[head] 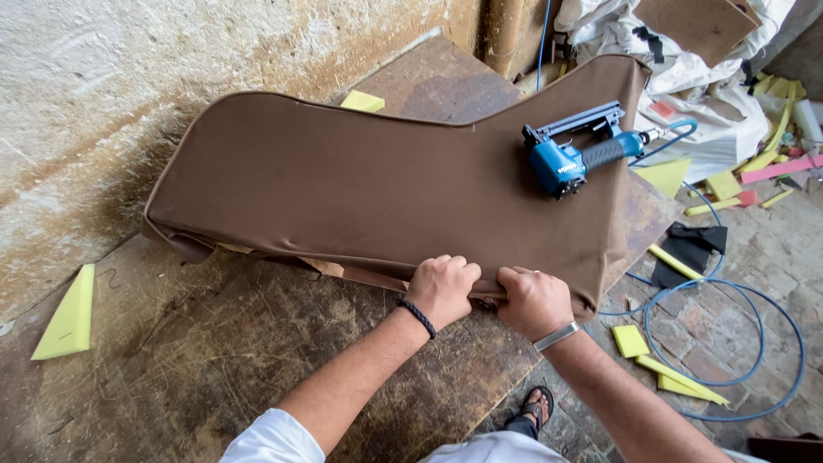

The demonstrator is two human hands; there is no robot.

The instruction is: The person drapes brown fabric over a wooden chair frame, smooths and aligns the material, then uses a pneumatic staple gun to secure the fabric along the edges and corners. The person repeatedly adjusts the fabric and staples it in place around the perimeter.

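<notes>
A long curved panel covered in brown fabric (360, 176) lies on a worn wooden worktable (214, 360). Both of my hands grip its near edge, side by side. My left hand (441, 287), with a dark braided wristband, clutches the fabric's edge. Right beside it, my right hand (533, 300), with a silver bracelet, also pinches the fabric at the edge. A blue pneumatic staple gun (573, 150) rests on top of the panel near its far right end, untouched.
A blue air hose (729, 291) loops over the brick floor at right. Yellow foam offcuts (677, 377) lie scattered on the floor, and one wedge (70, 313) sits on the table's left. A rough wall stands at left. White sacks (711, 94) pile behind.
</notes>
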